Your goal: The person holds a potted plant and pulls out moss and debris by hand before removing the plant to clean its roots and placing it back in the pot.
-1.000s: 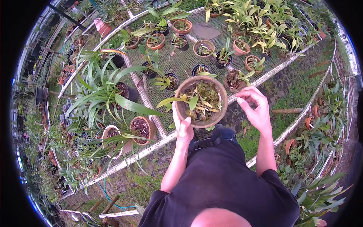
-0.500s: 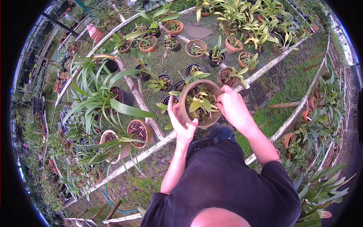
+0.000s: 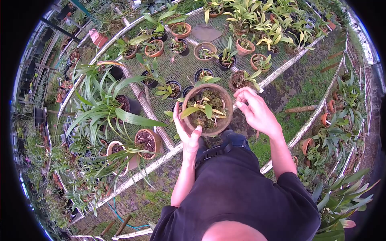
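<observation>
My left hand (image 3: 189,138) is grasping the clay pot (image 3: 228,116), its fingers (image 3: 177,116) along the outer wall and its thumb against the near rim. The pot is in front of me, over the near edge of the mesh desk (image 3: 161,96); inside it, moss (image 3: 214,96) surrounds a small plant with yellow-green leaves (image 3: 208,111). My right hand (image 3: 259,114) is just beside the pot's right rim, its fingers bent and the thumb near them; I cannot tell whether they pinch anything. Just past those fingers is a small pot of brown material (image 3: 239,80). Black pots (image 3: 173,89) stand beyond the clay pot, and a terracotta pot of dark chips (image 3: 147,143) is to my left.
</observation>
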`<action>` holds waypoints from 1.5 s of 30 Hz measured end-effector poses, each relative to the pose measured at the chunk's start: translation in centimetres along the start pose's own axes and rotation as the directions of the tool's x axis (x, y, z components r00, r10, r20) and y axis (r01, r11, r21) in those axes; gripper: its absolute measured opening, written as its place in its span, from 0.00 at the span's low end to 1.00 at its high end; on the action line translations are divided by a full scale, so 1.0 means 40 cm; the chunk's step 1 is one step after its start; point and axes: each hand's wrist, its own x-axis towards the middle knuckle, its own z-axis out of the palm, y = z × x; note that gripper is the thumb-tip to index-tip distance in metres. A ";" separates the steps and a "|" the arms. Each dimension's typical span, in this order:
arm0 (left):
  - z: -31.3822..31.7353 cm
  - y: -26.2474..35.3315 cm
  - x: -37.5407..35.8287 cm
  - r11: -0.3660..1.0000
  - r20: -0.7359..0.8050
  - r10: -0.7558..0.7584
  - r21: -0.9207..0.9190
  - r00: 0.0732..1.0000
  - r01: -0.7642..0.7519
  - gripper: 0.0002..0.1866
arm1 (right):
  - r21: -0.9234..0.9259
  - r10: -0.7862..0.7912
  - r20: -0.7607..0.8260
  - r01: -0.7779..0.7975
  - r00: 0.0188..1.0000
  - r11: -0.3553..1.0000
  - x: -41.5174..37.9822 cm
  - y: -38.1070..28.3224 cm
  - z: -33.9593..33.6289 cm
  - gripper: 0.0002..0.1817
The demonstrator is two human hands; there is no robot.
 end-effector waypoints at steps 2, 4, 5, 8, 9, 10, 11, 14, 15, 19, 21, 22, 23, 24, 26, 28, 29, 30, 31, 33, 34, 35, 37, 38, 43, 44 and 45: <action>-0.008 -0.007 -0.003 1.000 -0.025 0.005 -0.026 1.000 -0.006 0.65 | 0.100 0.097 -0.036 -0.093 0.995 0.991 -0.017 0.016 -0.031 0.03; -0.018 -0.024 -0.002 0.999 -0.025 0.017 -0.037 1.000 -0.018 0.65 | -0.098 0.116 -0.100 -0.126 0.988 0.987 -0.028 0.026 -0.064 0.04; -0.028 -0.037 -0.002 0.999 -0.014 0.025 -0.034 1.000 -0.025 0.65 | -0.163 0.193 -0.115 -0.210 0.974 0.964 -0.038 0.021 -0.078 0.06; -0.012 -0.013 0.002 0.999 0.014 0.035 -0.042 0.999 -0.034 0.65 | -0.639 -0.014 -0.218 -0.132 0.976 0.758 -0.070 0.024 -0.080 0.10; -0.002 -0.001 0.004 0.998 0.023 0.037 -0.046 0.999 -0.036 0.65 | -0.715 0.052 -0.274 -0.240 0.960 0.657 -0.066 0.000 -0.079 0.11; 0.001 0.001 0.005 0.999 0.027 0.049 -0.023 0.998 -0.048 0.65 | -0.626 0.114 -0.271 -0.265 0.956 0.733 -0.060 -0.008 -0.080 0.10; 0.005 0.001 0.006 0.998 0.031 0.061 0.000 0.998 -0.061 0.65 | -0.528 0.173 -0.260 -0.290 0.950 0.798 -0.051 -0.012 -0.084 0.10; 0.018 0.009 -0.001 0.998 0.027 0.059 0.037 0.998 -0.060 0.66 | -0.212 0.139 -0.172 -0.175 0.975 0.961 -0.031 -0.019 -0.065 0.10; 0.021 0.013 -0.001 0.997 0.034 0.068 0.035 0.997 -0.069 0.65 | -0.213 0.005 -0.134 -0.034 0.991 0.977 -0.030 -0.020 -0.050 0.13; 0.015 -0.002 -0.006 0.989 0.081 0.077 0.123 0.994 -0.087 0.65 | -0.334 0.013 -0.027 -0.021 1.000 0.942 -0.015 -0.031 0.034 0.08; 0.021 -0.005 -0.014 0.984 0.060 0.077 0.159 0.995 -0.085 0.66 | -0.391 0.092 0.031 -0.072 0.995 0.918 -0.002 -0.031 0.055 0.07; 0.026 -0.006 -0.020 0.981 0.048 0.077 0.177 0.996 -0.084 0.66 | -0.419 0.131 0.060 -0.094 0.990 0.903 0.004 -0.026 0.062 0.07; 0.028 -0.007 -0.026 0.979 0.042 0.069 0.191 0.997 -0.076 0.66 | -0.426 0.120 0.064 -0.081 0.991 0.901 0.006 -0.011 0.072 0.05; 0.030 -0.009 -0.030 0.979 0.028 0.061 0.195 0.998 -0.065 0.66 | -0.414 0.112 0.078 -0.070 0.991 0.907 0.009 0.003 0.077 0.05; 0.029 -0.014 -0.039 0.978 0.000 0.042 0.203 0.999 -0.041 0.66 | -0.391 0.098 0.107 -0.049 0.989 0.919 0.011 0.024 0.083 0.04; 0.025 -0.017 -0.042 0.977 -0.005 0.025 0.211 1.000 -0.023 0.65 | -0.369 0.113 0.103 -0.067 0.988 0.927 0.009 0.031 0.094 0.03; 0.026 -0.014 -0.044 0.979 -0.015 0.008 0.202 1.000 -0.005 0.65 | -0.357 0.120 0.102 -0.076 0.987 0.931 0.007 0.033 0.100 0.03; 0.027 -0.013 -0.045 0.981 -0.025 -0.008 0.192 1.000 0.012 0.64 | -0.361 0.134 0.108 -0.087 0.985 0.929 0.007 0.034 0.105 0.03; 0.026 -0.014 -0.045 0.980 -0.027 -0.005 0.197 1.000 0.010 0.64 | -0.365 0.147 0.112 -0.097 0.983 0.926 0.008 0.035 0.109 0.03; 0.024 -0.016 -0.043 0.978 -0.028 -0.001 0.207 1.000 0.006 0.64 | -0.348 0.158 0.120 -0.107 0.980 0.931 0.009 0.041 0.115 0.04; 0.023 -0.019 -0.041 0.979 -0.026 -0.001 0.203 1.000 0.006 0.64 | -0.329 0.154 0.122 -0.107 0.980 0.938 0.010 0.047 0.114 0.05; 0.020 -0.021 -0.038 0.980 -0.023 0.000 0.198 1.000 0.005 0.64 | -0.309 0.150 0.124 -0.106 0.981 0.945 0.010 0.051 0.112 0.05; 0.020 -0.015 -0.030 0.980 -0.020 0.021 0.200 1.000 -0.016 0.63 | -0.204 0.053 0.050 -0.042 0.997 0.978 0.007 0.044 0.098 0.05; 0.018 -0.013 -0.026 0.983 -0.028 0.027 0.180 0.999 -0.022 0.63 | -0.152 0.006 0.010 -0.005 1.000 0.988 0.007 0.040 0.089 0.04; 0.002 -0.026 -0.014 0.990 -0.067 0.061 0.132 0.996 -0.051 0.63 | 0.201 0.118 -0.126 -0.092 0.985 0.975 -0.010 0.071 -0.005 0.02; -0.004 -0.032 -0.012 0.988 -0.070 0.075 0.138 0.995 -0.065 0.63 | 0.215 0.155 -0.145 -0.122 0.977 0.969 -0.017 0.079 -0.026 0.03; -0.003 -0.025 -0.013 0.989 -0.078 0.055 0.138 0.995 -0.044 0.63 | 0.053 0.207 -0.145 -0.201 0.967 0.978 -0.021 0.053 -0.058 0.04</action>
